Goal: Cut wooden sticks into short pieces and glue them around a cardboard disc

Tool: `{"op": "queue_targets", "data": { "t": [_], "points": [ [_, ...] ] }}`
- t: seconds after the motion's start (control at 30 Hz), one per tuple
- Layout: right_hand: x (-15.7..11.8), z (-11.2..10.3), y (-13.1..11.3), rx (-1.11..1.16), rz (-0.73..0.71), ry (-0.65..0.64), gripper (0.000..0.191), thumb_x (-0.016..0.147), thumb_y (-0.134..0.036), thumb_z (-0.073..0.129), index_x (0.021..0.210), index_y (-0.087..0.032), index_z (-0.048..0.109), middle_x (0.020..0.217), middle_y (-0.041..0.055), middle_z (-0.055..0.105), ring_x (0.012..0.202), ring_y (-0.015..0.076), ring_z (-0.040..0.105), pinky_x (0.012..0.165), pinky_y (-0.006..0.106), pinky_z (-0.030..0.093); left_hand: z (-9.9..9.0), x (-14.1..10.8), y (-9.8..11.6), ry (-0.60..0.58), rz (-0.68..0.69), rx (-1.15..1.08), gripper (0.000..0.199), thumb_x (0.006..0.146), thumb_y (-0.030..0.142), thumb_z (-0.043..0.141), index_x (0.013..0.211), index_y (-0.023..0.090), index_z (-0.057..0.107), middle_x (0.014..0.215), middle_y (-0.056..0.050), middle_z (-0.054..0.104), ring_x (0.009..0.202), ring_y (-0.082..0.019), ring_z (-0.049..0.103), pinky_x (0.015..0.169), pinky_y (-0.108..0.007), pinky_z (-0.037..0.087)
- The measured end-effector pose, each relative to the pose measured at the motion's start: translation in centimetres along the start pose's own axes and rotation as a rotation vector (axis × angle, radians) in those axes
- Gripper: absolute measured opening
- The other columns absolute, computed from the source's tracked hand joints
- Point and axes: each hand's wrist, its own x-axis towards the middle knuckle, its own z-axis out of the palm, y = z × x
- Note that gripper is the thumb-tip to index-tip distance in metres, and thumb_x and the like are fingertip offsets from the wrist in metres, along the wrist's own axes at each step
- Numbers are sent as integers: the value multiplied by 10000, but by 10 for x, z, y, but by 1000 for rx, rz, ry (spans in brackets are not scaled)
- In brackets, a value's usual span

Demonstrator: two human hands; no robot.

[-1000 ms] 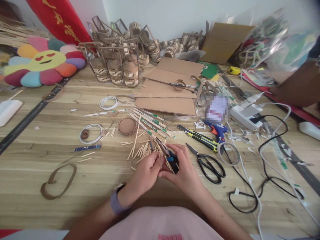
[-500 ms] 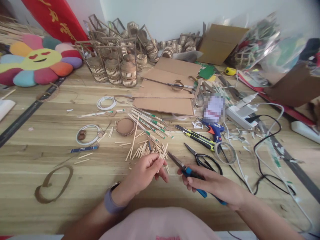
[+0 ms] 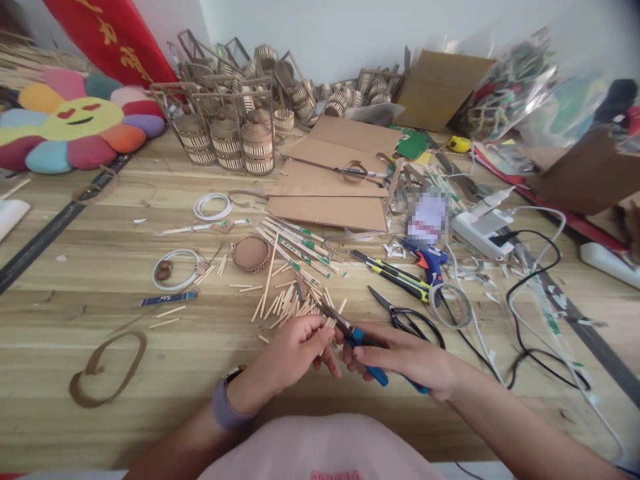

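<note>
Between the thumb and fingers of my left hand [image 3: 301, 343] are a few short thin wooden sticks [image 3: 331, 323]. My right hand [image 3: 395, 353] is closed round the blue-handled scissors [image 3: 357, 335], whose blades reach the sticks at my left fingertips. Just beyond my left hand lies a loose pile of short sticks [image 3: 286, 301]. Longer sticks with green-printed wrappers [image 3: 305, 243] lie behind the pile. To their left sits a small round basket base [image 3: 251, 255] with a brown bottom.
Black scissors [image 3: 413, 323], yellow-black cutters [image 3: 395, 275] and a blue glue gun [image 3: 433, 259] lie at the right, near a power strip [image 3: 484, 233] and cables. Cardboard [image 3: 330, 207] and lidded baskets [image 3: 227, 140] stand further back. White coils [image 3: 176, 269] lie at the left.
My right hand has moved left with the blue-handled scissors, bringing the blades to the sticks. My left hand has shifted slightly, and its sticks are now partly behind the blades.
</note>
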Motion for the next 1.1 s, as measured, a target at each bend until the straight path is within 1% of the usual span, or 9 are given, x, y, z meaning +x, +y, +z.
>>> {"op": "queue_targets", "data": {
  "t": [0.17,0.3,0.5,0.7,0.8,0.93,1.1],
  "points": [
    [0,1,1,-55,13,11,498,735,-578,700,1006,-166,630,844,25,580,711,136,503,616,256,395,0,0,-2,-2,-12,-1,442,834,618,506,814,181,577,615,-19,684,570,-162,612,547,-252,360],
    [1,3,3,-49,1,5,479,752,-572,687,1006,-170,623,849,24,581,721,141,507,632,262,411,0,0,-1,-9,-10,13,422,849,598,494,784,187,561,618,-16,683,572,-161,615,556,-256,367],
    [2,5,2,-37,-33,0,423,760,-542,693,970,-182,625,842,18,575,730,144,508,640,257,429,0,1,0,1,-22,43,454,827,635,492,784,189,568,610,-26,689,573,-170,612,568,-269,376],
    [3,8,-4,-96,-85,-17,304,805,-456,660,955,-192,640,846,17,592,728,137,481,642,247,403,0,0,-1,12,-30,44,425,835,599,500,761,188,576,599,-20,683,571,-170,612,570,-265,387],
    [3,9,-4,-109,-72,-12,262,811,-419,643,935,-190,628,845,19,599,721,136,475,638,248,396,0,1,-2,11,-45,43,412,827,583,513,773,181,586,572,-15,670,562,-164,603,568,-261,393],
    [4,10,0,-116,-51,10,238,787,-385,639,912,-185,610,788,-1,554,679,126,455,617,246,378,0,1,-4,21,-45,36,414,838,571,495,789,173,599,539,-12,652,549,-158,590,565,-258,384],
    [8,11,9,-196,-81,64,195,757,-340,615,856,-187,546,703,-28,475,620,121,416,561,245,345,0,1,-4,20,-52,43,419,837,576,497,785,172,598,514,-4,627,523,-145,541,574,-259,385]
  ]
}}
